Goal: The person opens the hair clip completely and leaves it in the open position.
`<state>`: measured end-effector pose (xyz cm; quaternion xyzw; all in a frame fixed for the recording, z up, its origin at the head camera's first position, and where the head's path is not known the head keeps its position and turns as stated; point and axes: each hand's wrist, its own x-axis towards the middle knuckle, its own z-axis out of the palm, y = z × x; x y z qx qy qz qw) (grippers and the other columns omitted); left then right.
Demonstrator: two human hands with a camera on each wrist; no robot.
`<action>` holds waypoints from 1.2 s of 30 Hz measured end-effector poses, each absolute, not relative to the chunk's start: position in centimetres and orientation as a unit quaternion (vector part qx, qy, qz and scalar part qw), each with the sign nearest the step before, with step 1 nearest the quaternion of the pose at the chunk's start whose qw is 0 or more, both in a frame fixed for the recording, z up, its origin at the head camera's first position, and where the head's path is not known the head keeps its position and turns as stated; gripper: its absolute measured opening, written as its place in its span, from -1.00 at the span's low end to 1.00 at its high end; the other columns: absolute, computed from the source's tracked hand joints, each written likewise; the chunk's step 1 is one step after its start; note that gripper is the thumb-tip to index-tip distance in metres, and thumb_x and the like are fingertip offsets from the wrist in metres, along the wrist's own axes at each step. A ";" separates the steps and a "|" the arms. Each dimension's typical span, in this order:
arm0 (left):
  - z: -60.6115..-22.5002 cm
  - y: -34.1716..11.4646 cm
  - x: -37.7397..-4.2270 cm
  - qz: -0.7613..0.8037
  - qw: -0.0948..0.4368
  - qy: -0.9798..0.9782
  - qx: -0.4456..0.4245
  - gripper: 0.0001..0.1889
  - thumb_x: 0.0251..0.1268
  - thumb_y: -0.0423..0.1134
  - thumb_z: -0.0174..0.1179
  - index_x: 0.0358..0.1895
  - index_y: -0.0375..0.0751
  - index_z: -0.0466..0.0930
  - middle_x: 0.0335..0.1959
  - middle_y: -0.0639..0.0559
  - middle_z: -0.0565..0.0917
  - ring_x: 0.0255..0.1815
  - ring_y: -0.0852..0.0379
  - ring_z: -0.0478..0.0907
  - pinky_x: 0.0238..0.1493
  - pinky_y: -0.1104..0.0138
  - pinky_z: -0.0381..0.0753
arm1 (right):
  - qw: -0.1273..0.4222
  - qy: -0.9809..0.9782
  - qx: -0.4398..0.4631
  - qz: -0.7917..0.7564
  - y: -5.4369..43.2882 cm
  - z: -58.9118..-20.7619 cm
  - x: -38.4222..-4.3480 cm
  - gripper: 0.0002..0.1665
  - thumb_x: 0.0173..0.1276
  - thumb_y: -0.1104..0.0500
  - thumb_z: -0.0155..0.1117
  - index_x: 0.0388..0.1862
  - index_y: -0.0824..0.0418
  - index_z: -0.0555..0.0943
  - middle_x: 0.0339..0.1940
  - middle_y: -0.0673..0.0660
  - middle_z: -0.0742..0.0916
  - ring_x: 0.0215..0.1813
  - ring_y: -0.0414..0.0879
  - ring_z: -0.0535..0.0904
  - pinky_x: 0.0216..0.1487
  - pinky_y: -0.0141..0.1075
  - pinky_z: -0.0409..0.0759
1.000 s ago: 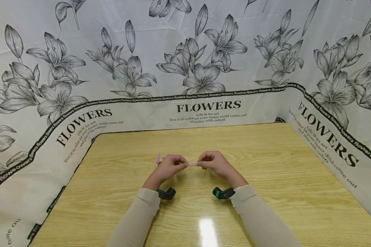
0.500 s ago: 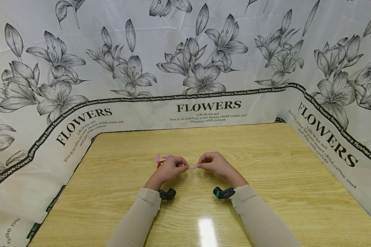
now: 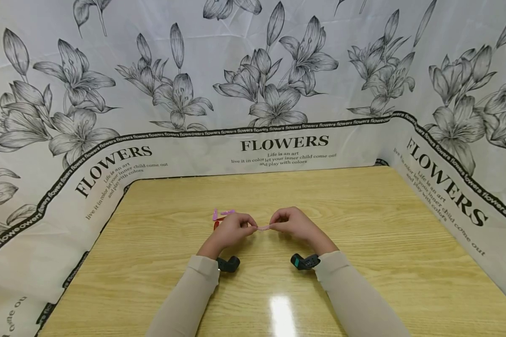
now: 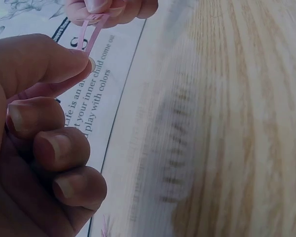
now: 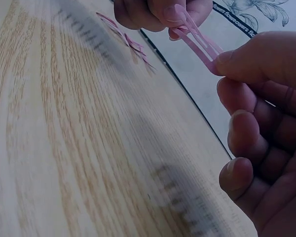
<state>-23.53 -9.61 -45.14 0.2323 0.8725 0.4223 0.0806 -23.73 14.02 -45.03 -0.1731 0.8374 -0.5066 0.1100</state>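
Observation:
A pink snap hair clip (image 3: pixel 263 228) spans the small gap between my two hands, just above the table. My left hand (image 3: pixel 232 231) pinches one end between thumb and forefinger, and my right hand (image 3: pixel 297 228) pinches the other end the same way. In the right wrist view the clip (image 5: pixel 200 47) shows its narrow bars spread apart, so it looks unsnapped. The left wrist view also shows two separated strips of the clip (image 4: pixel 94 33). The other fingers of both hands are curled inward. Fingertips cover both clip ends.
Beyond my left hand lie pink-purple hair clips (image 3: pixel 215 215) and red ones (image 3: pixel 217 224), partly hidden by that hand. The wooden table (image 3: pixel 362 224) is enclosed at the back and sides by white flower-printed cloth (image 3: pixel 194 159). A black device (image 3: pixel 228 264) sits at each wrist.
My left hand has shifted slightly down, uncovering more of the pink and red clips behind it. The held clip has dropped a little and its middle dips slightly. Both pinches stay.

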 end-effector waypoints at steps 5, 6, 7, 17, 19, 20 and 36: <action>-45.0 -9.5 -23.5 0.408 0.072 0.879 0.237 -0.90 0.34 -0.18 0.19 -0.31 0.00 0.70 -0.64 0.11 0.45 -0.67 0.21 0.27 -0.60 0.41 0.28 | 0.108 0.848 -0.175 -0.489 14.1 -44.9 -23.7 -0.92 0.29 0.10 0.35 -0.35 0.06 0.70 -0.30 0.04 0.70 -0.40 -0.08 0.40 -0.37 -0.27 0.41; -45.0 -9.5 -23.5 0.404 0.071 0.881 0.237 -0.90 0.34 -0.17 0.19 -0.31 0.01 0.69 -0.64 0.11 0.45 -0.66 0.22 0.28 -0.59 0.41 0.29 | 0.106 0.850 -0.179 -0.484 14.1 -44.8 -23.7 -0.92 0.29 0.09 0.35 -0.34 0.06 0.70 -0.31 0.04 0.69 -0.41 -0.08 0.41 -0.38 -0.26 0.42; -45.0 -9.5 -23.5 0.400 0.071 0.882 0.237 -0.90 0.34 -0.17 0.20 -0.31 0.01 0.69 -0.63 0.11 0.45 -0.65 0.22 0.29 -0.59 0.41 0.30 | 0.106 0.852 -0.182 -0.479 14.1 -44.8 -23.7 -0.92 0.29 0.09 0.35 -0.34 0.06 0.69 -0.33 0.04 0.69 -0.42 -0.08 0.41 -0.39 -0.27 0.42; -45.2 -9.3 -23.5 0.358 0.069 0.898 0.247 -0.90 0.34 -0.17 0.20 -0.30 0.01 0.70 -0.59 0.13 0.49 -0.61 0.22 0.33 -0.56 0.40 0.32 | 0.104 0.867 -0.194 -0.447 13.7 -44.8 -23.5 -0.95 0.30 0.14 0.33 -0.35 0.08 0.68 -0.41 0.04 0.69 -0.47 -0.12 0.43 -0.41 -0.30 0.42; -45.3 -9.3 -23.4 0.348 0.070 0.902 0.246 -0.90 0.34 -0.16 0.20 -0.30 0.02 0.70 -0.58 0.14 0.49 -0.59 0.23 0.33 -0.55 0.41 0.33 | 0.103 0.872 -0.195 -0.437 13.6 -44.8 -23.4 -0.95 0.30 0.15 0.33 -0.36 0.07 0.67 -0.42 0.02 0.68 -0.48 -0.13 0.42 -0.42 -0.30 0.42; -45.3 -9.3 -23.4 0.343 0.071 0.904 0.245 -0.90 0.34 -0.16 0.20 -0.30 0.02 0.70 -0.57 0.14 0.49 -0.59 0.23 0.34 -0.54 0.40 0.33 | 0.101 0.874 -0.197 -0.433 13.6 -44.8 -23.3 -0.95 0.30 0.15 0.33 -0.37 0.08 0.67 -0.42 0.02 0.68 -0.48 -0.13 0.42 -0.43 -0.30 0.41; -45.3 -8.9 -23.0 0.297 0.066 0.917 0.258 -0.87 0.33 -0.20 0.14 -0.30 0.00 0.69 -0.54 0.14 0.51 -0.60 0.24 0.34 -0.53 0.40 0.36 | 0.090 0.893 -0.209 -0.388 13.5 -45.1 -23.3 -0.95 0.26 0.14 0.36 -0.40 0.04 0.68 -0.46 -0.05 0.69 -0.44 -0.14 0.46 -0.38 -0.30 0.43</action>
